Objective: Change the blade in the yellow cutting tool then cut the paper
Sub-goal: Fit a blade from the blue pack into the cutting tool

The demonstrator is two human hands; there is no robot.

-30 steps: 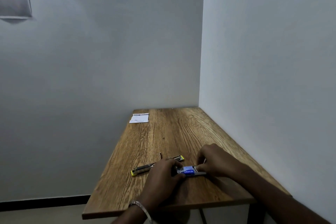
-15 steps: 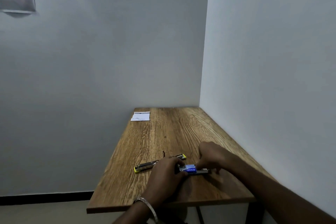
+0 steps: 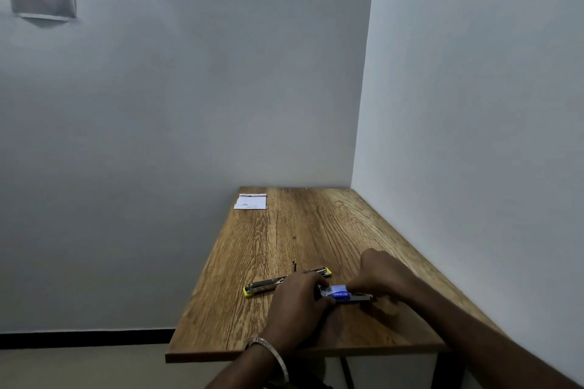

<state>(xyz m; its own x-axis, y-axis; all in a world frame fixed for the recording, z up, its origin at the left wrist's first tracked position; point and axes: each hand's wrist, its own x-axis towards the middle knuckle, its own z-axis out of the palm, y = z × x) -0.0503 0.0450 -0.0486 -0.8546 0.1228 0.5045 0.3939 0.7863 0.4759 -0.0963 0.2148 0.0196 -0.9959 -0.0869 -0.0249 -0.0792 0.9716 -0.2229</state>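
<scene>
My left hand (image 3: 298,295) and right hand (image 3: 380,275) fingers pinching a small blue-labelled blade case (image 3: 337,293), slim yellow-ended cutting tool (image 3: 268,283) beside, wooden desk (image 3: 316,230), white paper (image 3: 251,201) far.

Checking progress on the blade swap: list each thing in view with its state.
yellow cutting tool: lying flat on table, not held.
blade pack: gripped at both ends.
left hand: grips the pack.
right hand: pinches the pack's other end.
paper: flat, far corner, untouched.
</scene>
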